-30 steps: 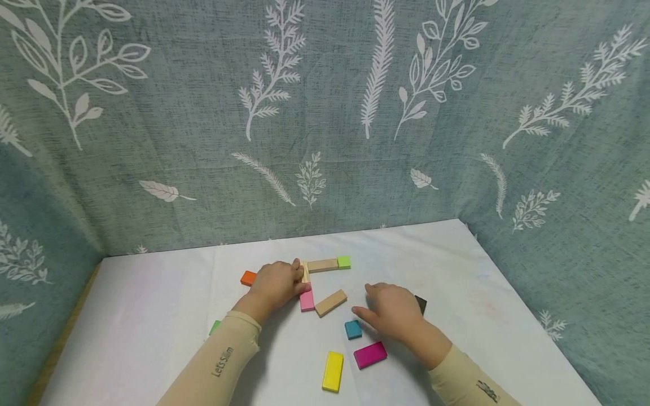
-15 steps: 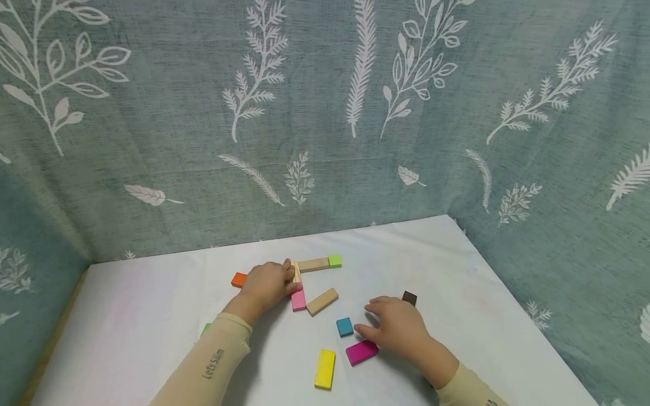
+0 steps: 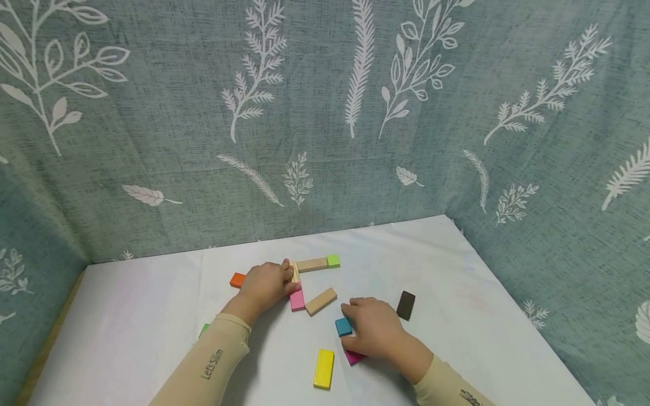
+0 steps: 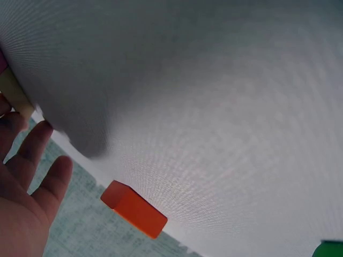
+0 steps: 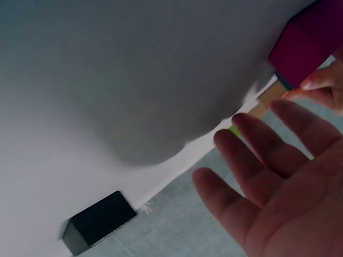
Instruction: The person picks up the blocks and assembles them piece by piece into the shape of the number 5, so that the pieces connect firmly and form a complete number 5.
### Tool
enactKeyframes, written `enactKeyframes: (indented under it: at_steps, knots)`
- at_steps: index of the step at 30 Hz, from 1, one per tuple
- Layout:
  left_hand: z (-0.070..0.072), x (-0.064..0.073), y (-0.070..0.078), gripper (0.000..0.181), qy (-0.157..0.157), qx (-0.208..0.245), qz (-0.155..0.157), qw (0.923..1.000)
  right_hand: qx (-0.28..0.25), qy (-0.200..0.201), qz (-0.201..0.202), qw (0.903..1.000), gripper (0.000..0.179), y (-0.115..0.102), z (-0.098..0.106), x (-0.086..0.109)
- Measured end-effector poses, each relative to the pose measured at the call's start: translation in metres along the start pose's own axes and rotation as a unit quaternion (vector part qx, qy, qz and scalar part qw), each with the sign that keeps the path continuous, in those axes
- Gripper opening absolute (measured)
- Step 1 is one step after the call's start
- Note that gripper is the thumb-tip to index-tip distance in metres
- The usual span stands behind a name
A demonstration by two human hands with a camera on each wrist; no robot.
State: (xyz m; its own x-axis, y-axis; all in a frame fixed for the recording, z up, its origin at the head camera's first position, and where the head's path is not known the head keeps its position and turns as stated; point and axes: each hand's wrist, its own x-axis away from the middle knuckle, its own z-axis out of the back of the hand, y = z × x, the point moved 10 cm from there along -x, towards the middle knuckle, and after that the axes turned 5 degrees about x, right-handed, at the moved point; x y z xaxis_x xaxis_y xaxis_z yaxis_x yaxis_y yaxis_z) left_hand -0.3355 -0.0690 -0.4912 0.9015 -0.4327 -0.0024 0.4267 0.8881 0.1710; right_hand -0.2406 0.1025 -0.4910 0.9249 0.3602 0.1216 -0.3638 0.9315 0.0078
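My left hand (image 3: 266,283) holds a pale wooden block (image 3: 295,273) between thumb and index finger, at the far end of a pink block (image 3: 297,300). That wooden block (image 4: 15,93) shows at the left edge of the left wrist view. Over the table's middle, my right hand (image 3: 376,327) has thumb and index finger spread on either side of a small blue block (image 3: 343,327). A magenta block (image 3: 354,357) lies partly under the right thumb. In the right wrist view the right hand's (image 5: 278,176) other fingers are extended and relaxed.
A tan block (image 3: 312,264) and a lime cube (image 3: 333,261) continue the row at the back. Loose on the white table (image 3: 127,338) lie another tan block (image 3: 321,301), a yellow block (image 3: 324,369), a dark block (image 3: 405,305), an orange block (image 3: 237,280) and a green block (image 3: 204,330).
My right hand has moved down and left, from beside the dark block to around the blue block, uncovering the dark one. The left hand keeps its place; the head view has shifted slightly.
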Motion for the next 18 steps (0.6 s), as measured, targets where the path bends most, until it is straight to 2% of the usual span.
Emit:
enactKeyframes:
  at_steps: [7, 12, 18]
  knots:
    - [0.001, -0.001, 0.001, 0.058, 0.005, -0.008, 0.0, 1.0, -0.017, -0.007, 0.012, 0.9998, 0.061, 0.005, -0.003, -0.003]
    - [0.002, -0.001, 0.004, 0.056, 0.004, -0.005, -0.007, 1.0, -0.041, -0.013, 0.013, 0.999, 0.065, 0.016, -0.006, -0.005]
    - [0.0, 0.0, 0.001, 0.057, -0.007, 0.001, 0.002, 1.0, -0.094, -0.019, 0.051, 0.9941, 0.056, 0.024, -0.01, -0.009]
